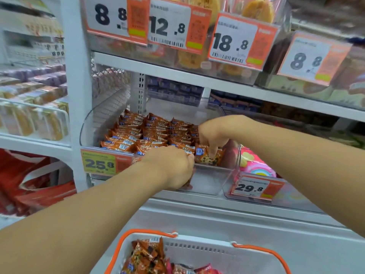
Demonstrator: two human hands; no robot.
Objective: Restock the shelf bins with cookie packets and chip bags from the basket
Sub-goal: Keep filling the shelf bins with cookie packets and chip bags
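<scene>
Cookie packet [208,156]: orange wrapper, blue label, chip-cookie picture, upright at front right of clear shelf bin [209,180] beside stacked matching packets [150,131]. Right hand [214,133] pinches its top; left hand [173,165] curled at bin front, hold indiscernible. Basket [197,248] below.

Shop aisle: price tags [235,43] on shelves [197,76] of packaged snacks [150,131]

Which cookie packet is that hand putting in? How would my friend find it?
Find the clear bin above the 25.8 price tag. At its front right corner, the right hand pinches one cookie packet. Unlike its neighbours, it stands alone, showing chocolate-chip cookies.
</scene>
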